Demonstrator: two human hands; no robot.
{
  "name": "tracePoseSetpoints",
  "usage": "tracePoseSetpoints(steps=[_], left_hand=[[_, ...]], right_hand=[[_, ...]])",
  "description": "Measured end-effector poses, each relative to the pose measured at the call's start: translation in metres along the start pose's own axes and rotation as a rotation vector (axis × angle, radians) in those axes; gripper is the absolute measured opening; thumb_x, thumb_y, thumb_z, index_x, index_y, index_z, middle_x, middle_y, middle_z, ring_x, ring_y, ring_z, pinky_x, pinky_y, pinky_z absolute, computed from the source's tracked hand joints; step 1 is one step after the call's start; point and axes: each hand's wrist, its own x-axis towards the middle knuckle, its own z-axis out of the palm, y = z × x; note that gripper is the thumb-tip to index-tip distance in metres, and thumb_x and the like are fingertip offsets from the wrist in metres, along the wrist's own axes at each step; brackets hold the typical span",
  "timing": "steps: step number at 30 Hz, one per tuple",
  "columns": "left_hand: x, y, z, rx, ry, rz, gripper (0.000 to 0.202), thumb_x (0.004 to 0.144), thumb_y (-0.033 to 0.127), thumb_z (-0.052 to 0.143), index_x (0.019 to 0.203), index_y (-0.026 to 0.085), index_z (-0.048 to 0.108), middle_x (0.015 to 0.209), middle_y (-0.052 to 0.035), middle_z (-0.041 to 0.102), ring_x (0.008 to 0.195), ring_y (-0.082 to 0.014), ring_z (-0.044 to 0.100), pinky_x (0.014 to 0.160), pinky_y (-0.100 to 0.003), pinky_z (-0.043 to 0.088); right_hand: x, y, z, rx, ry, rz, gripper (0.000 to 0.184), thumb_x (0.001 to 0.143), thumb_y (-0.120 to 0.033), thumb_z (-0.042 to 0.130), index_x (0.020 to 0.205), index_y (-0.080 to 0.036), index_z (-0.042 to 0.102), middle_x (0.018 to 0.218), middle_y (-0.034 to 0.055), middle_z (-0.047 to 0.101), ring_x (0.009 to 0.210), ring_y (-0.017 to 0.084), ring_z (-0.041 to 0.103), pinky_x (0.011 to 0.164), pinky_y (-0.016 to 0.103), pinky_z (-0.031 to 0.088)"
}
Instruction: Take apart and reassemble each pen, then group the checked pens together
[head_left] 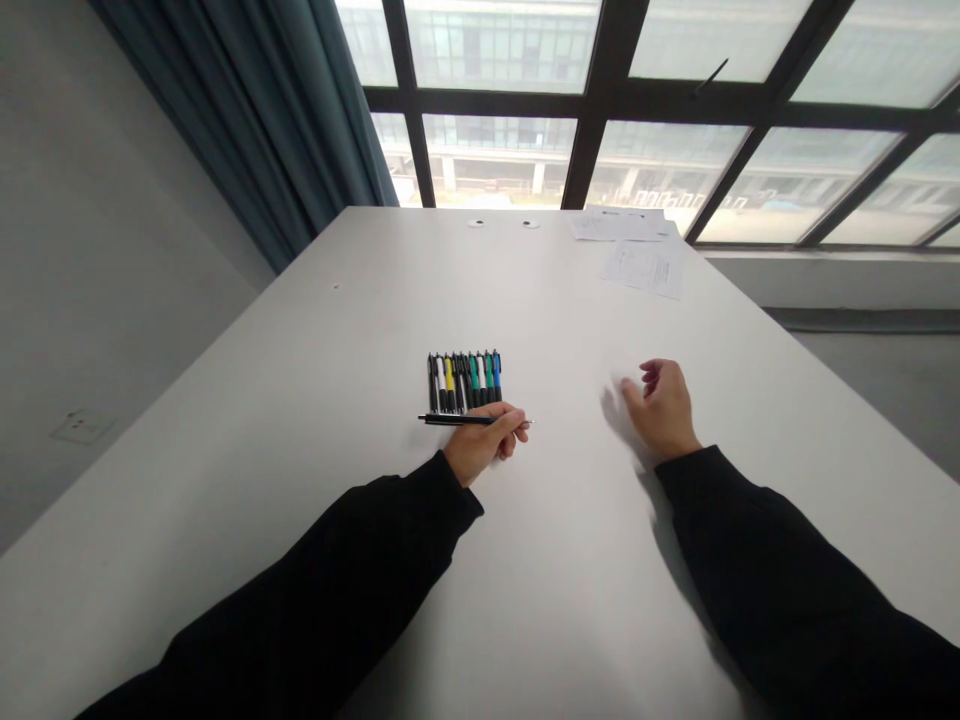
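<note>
Row: about nine click pens (463, 382) side by side on the surface (315, 400); exact count unclear
Left hand (480, 445): pinching one black pen (457, 420), just before the row
Right hand (661, 408): empty, fingers loosely curled
Far end: two paper sheets (643, 268)

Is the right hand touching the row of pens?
Apart: the head view shows bare table between the right hand and the row of pens.
</note>
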Motion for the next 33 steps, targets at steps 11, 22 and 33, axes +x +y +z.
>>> tracePoseSetpoints(steps=[11, 22, 33], left_hand=[[-0.006, 0.009, -0.002, 0.183, -0.078, 0.008, 0.041, 0.088, 0.050, 0.060, 0.074, 0.013, 0.071, 0.053, 0.0006, 0.054, 0.048, -0.0081, 0.046, 0.047, -0.021, 0.034], [-0.002, 0.003, -0.002, 0.052, 0.016, -0.050, 0.035, 0.081, 0.045, 0.065, 0.071, 0.012, 0.067, 0.058, 0.0002, 0.057, 0.044, -0.0052, 0.044, 0.041, -0.019, 0.031], [-0.002, 0.003, -0.002, 0.054, -0.014, -0.046, 0.031, 0.084, 0.042, 0.063, 0.074, 0.012, 0.069, 0.062, 0.0001, 0.059, 0.046, -0.0052, 0.045, 0.042, -0.019, 0.031]], right_hand=[[-0.061, -0.090, 0.000, 0.482, -0.577, -0.356, 0.011, 0.095, -0.029, 0.052, 0.102, -0.023, 0.059, 0.086, 0.0052, 0.059, 0.066, 0.016, 0.052, 0.061, 0.032, 0.045], [-0.035, -0.040, -0.016, 0.308, -0.468, -0.308, 0.007, 0.087, -0.023, 0.056, 0.082, -0.020, 0.058, 0.070, 0.0008, 0.053, 0.059, 0.014, 0.047, 0.057, 0.029, 0.040], [-0.009, 0.020, -0.009, -0.121, -0.225, -0.111, 0.019, 0.084, -0.030, 0.057, 0.082, -0.017, 0.070, 0.081, 0.0096, 0.071, 0.072, 0.021, 0.062, 0.072, 0.034, 0.048]])
